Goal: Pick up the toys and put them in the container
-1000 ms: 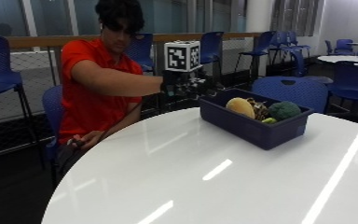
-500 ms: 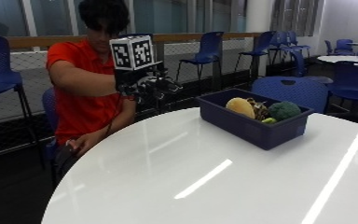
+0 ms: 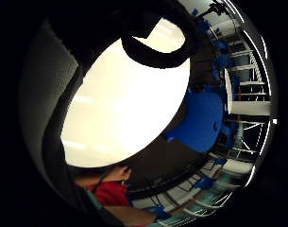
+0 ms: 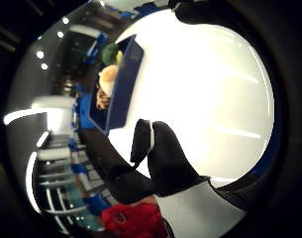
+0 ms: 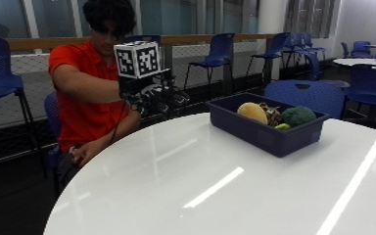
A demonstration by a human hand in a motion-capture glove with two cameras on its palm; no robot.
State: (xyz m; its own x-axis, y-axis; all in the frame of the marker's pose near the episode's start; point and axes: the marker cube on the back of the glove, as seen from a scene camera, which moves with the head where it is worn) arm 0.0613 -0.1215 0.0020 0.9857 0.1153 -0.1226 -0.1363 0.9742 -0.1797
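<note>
Toy-filled dark blue container (image 5: 266, 132)

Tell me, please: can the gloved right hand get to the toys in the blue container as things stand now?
Probably yes. The right hand is raised over the table's near edge, holding nothing, and only bare white table separates it from the open-topped container, where the toys lie uncovered.

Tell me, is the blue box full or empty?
Not empty. The blue box holds toys: a yellow one and a green broccoli poke above its rim.
</note>
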